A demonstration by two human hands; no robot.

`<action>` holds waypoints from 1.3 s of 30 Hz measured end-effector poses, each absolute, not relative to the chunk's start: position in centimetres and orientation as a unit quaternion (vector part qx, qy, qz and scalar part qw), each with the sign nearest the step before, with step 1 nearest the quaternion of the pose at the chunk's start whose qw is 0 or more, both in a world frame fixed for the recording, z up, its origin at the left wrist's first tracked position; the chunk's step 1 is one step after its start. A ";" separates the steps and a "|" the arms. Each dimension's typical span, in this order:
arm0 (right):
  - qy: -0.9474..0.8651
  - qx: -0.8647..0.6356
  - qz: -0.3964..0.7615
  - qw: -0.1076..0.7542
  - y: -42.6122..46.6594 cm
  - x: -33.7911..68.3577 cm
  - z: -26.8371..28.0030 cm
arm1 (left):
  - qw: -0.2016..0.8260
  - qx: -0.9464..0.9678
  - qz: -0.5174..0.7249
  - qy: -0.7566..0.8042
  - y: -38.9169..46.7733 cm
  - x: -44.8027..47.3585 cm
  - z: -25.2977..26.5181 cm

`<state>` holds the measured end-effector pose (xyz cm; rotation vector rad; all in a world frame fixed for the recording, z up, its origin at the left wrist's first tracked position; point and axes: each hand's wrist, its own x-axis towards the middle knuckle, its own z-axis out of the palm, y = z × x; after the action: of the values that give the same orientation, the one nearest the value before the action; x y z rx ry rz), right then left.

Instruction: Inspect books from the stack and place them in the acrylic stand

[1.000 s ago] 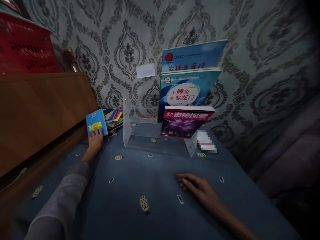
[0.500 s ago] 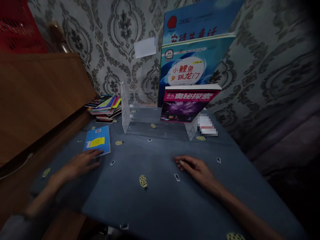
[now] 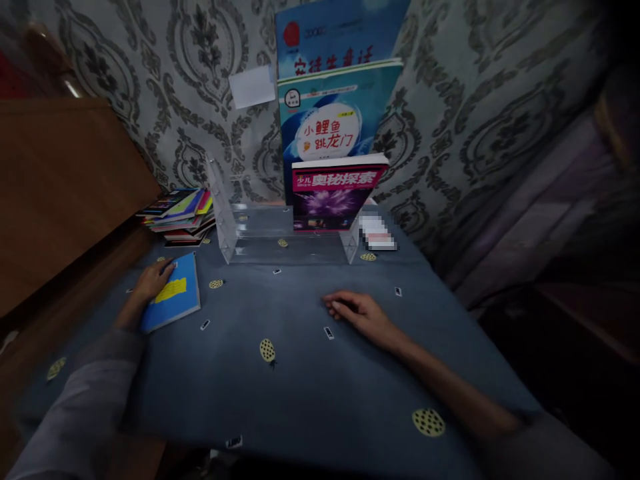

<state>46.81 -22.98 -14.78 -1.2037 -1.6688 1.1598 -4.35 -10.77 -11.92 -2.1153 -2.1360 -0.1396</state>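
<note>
A blue book with a yellow patch lies on the dark tablecloth at the left. My left hand is closed on its left edge, fingers over the upper part of the cover; the thumb is hidden. On the cloth right of the middle rests my right hand, fingers curled together and nothing seen in them. Beyond both hands stands a clear plastic book stand. Its right side holds a purple magazine, a teal book behind that, and a taller blue book at the back.
A pile of thin books sits left of the stand. To its right lies a white blurred-out item. Brown wooden furniture borders the left side, patterned wallpaper the back. A white card is on the wall.
My left hand has moved from the blue book's lower edge up to its left edge and closed there. The view has shifted right. My right hand stays about where it was on the cloth.
</note>
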 end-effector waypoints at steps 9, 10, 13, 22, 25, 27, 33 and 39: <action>-0.663 -0.452 0.448 0.395 -23.0 46.8 -15.5 | -0.027 -0.713 -0.134 -0.688 -13.5 -2.3 -14.5; -0.664 -0.451 0.445 0.397 -23.0 46.8 -15.6 | -0.035 -0.719 -0.141 -0.680 -13.8 -1.6 -14.7; -0.666 -0.447 0.437 0.407 -23.0 46.7 -15.9 | -0.051 -0.742 -0.162 -0.648 -15.0 1.4 -15.0; -0.677 -0.466 0.370 0.433 -23.5 46.4 -15.8 | -0.079 -0.787 -0.224 -0.569 -16.5 14.0 -16.1; -0.702 -0.483 0.309 0.423 -23.6 46.4 -15.6 | -0.105 -0.787 -0.273 -0.544 -16.2 17.8 -17.1; -0.716 -0.495 0.265 0.415 -23.7 46.5 -15.5 | -0.134 -0.783 -0.307 -0.524 -16.3 20.1 -17.5; -0.731 -0.516 0.208 0.396 -23.7 47.1 -15.3 | -0.214 -0.788 -0.341 -0.466 -17.0 23.2 -16.9; -0.756 -0.490 0.196 0.386 -24.0 47.2 -15.5 | -0.192 -0.782 -0.357 -0.474 -16.2 20.4 -14.2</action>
<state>47.16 -23.98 -15.46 -1.2486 -1.9253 0.4989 20.40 -16.23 -14.24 -2.8108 -1.7030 -1.2840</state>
